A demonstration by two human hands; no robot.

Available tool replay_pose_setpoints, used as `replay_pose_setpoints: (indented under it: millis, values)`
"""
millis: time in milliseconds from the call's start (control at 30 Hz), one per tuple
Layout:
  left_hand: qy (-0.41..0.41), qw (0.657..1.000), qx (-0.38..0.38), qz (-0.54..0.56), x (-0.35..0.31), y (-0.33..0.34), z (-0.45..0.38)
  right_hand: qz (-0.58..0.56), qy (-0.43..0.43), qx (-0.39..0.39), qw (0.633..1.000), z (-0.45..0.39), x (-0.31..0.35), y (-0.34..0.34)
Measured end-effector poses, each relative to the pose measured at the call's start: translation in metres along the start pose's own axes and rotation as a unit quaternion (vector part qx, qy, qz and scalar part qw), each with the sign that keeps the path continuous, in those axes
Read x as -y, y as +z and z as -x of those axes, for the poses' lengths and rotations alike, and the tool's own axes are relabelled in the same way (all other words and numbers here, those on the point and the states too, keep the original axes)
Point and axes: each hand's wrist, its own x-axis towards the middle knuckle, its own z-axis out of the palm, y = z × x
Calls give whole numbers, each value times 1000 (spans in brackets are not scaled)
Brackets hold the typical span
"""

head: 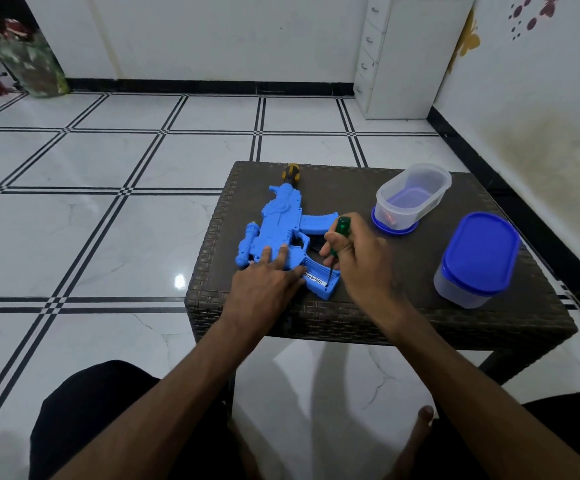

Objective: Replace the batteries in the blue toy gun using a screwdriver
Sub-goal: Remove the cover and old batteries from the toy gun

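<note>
Hidden: gun body under left hand is being covered; muzzle tip is hiding part of the yellow-black tool behind it.
Gun: blue toy gun is lying flat on the wicker table, long axis running far to near, muzzle pointing away, grip end sitting near the front edge.
Left hand: fingers are spreading flat, pressing the gun down.
Right hand: pinching the green screwdriver, tip standing in the grip end.
Room: open-topped container and lidded container are sitting to the right, well apart from the gun.
</note>
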Motion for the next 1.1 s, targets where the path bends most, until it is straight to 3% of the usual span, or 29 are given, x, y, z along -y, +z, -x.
replay_pose_setpoints:
  millis: [267,400,500,633,1100]
  values:
    - [-1,1000,-2,0,0,1,0,34,-12,105,994,-11,-7,-14]
    - [1,1000,0,-5,0,2,0,124,-57,144,980,-15,3,-12]
    - [1,1000,1,1,0,2,0,56,-26,120,991,-13,-6,-12]
    - [-5,1000,1,1,-1,2,0,-74,29,34,996,0,-21,-12]
    - [-4,1000,9,-9,-2,0,0,-240,100,-66,963,18,-19,-13]
